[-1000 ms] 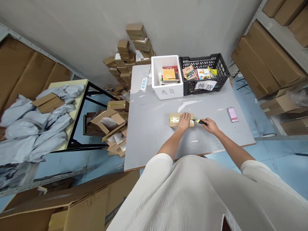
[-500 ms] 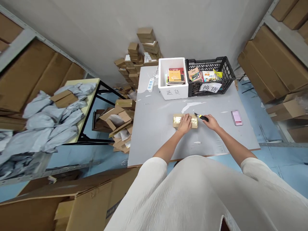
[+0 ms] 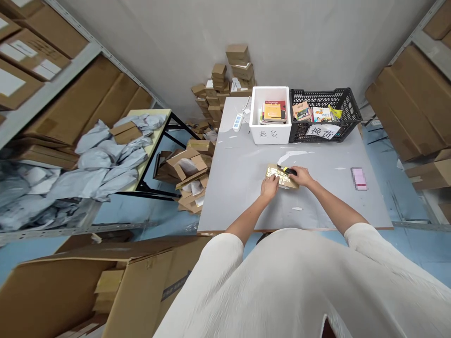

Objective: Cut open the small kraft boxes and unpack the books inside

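A small taped cardboard box (image 3: 289, 182) lies slightly turned on the grey table (image 3: 239, 188), near its front part. My left hand (image 3: 269, 186) grips the box's left end, with the fingers over its top. In my right hand (image 3: 300, 175) is a black and yellow utility knife (image 3: 287, 169), held over the box's far edge, its tip pointing left. Whether the blade touches the tape is too small to tell.
Behind the box stand a white foam bin (image 3: 270, 134) with books and a black crate (image 3: 347, 124) with books. A pink item (image 3: 359, 179) lies right, a power strip (image 3: 238, 122) back left. Open cartons (image 3: 186, 164) crowd the table's left side.
The box has turned, its right end now nearer me. My left hand has shifted to its left end, and my right hand has brought the knife over the box. The view has swung left.
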Action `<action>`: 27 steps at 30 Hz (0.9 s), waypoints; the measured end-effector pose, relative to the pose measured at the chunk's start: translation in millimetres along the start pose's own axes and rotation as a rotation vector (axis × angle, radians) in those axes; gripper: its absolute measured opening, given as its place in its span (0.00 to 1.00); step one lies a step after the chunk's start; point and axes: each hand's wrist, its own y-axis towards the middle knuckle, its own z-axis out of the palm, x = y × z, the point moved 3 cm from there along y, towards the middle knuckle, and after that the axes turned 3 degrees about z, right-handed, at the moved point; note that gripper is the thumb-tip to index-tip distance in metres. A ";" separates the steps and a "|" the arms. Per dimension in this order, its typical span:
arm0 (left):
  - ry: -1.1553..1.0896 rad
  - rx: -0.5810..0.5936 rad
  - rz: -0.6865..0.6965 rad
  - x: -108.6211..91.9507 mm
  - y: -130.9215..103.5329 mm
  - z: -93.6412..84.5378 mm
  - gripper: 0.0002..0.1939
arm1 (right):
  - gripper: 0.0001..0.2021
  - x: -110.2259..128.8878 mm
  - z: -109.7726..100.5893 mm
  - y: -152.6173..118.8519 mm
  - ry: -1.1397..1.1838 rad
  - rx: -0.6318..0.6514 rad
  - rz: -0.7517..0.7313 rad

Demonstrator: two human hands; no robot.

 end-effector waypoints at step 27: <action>0.029 0.259 -0.028 -34.0 16.2 27.9 0.61 | 0.16 -36.1 28.9 -12.7 0.588 -0.199 0.289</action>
